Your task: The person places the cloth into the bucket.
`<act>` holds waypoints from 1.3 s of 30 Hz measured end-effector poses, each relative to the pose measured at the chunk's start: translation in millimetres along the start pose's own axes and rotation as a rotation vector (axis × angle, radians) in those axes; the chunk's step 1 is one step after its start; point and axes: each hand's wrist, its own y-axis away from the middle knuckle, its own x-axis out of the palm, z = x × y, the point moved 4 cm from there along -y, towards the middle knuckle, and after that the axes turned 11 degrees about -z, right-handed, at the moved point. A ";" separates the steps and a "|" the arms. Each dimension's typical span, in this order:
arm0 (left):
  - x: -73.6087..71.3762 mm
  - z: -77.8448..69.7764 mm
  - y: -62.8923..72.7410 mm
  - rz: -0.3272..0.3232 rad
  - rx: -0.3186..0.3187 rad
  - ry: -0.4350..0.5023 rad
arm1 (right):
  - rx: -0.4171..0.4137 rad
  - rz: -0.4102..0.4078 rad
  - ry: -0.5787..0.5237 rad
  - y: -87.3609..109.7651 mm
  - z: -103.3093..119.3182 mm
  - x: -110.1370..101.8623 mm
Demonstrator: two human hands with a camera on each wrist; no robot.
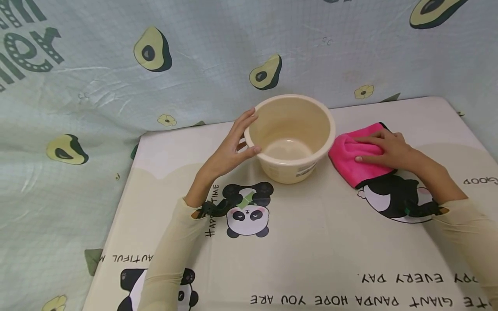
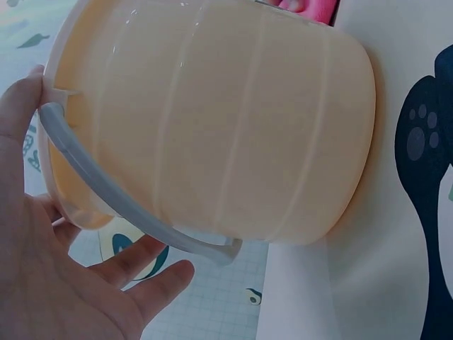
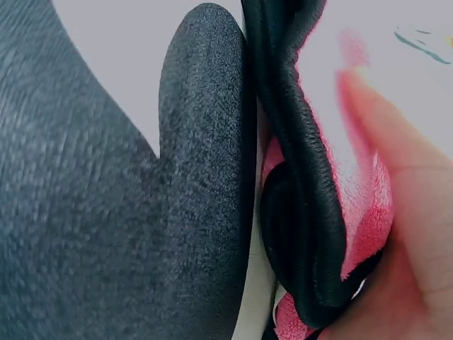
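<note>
A cream plastic bucket (image 1: 289,170) stands upright near the back of the table. My left hand (image 1: 229,149) holds its left rim, thumb toward the front and fingers farther back. In the left wrist view, the bucket's grey handle (image 2: 134,205) hangs down its side, close to the left hand (image 2: 71,276); some of that hand's fingers stretch free of the wall. Right of the bucket lies a folded pink cloth (image 1: 350,166) with black edging. On top of it rests my right hand (image 1: 394,151), fingers spread. The right wrist view shows the thumb against the cloth (image 3: 364,241).
A panda-print cover lies over the table (image 1: 311,255). Behind and to the left hangs a pale curtain (image 1: 210,56) with avocado prints, close behind the bucket. Dark straps circle both wrists.
</note>
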 end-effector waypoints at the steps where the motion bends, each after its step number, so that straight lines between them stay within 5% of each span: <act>1: 0.3 0.0 -0.2 0.000 -0.002 0.001 | 0.006 0.002 -0.009 -0.1 -0.6 0.0; 21: 2.6 -2.1 -1.5 0.018 0.020 0.018 | -0.254 -0.107 -0.101 8.4 27.3 -1.7; 32: 0.9 -1.3 0.3 0.005 0.014 0.020 | -0.096 0.053 -0.017 -4.4 38.3 4.6; 39: 1.3 -1.2 0.0 0.007 0.010 0.017 | -0.160 -0.069 -0.038 -4.4 42.7 2.2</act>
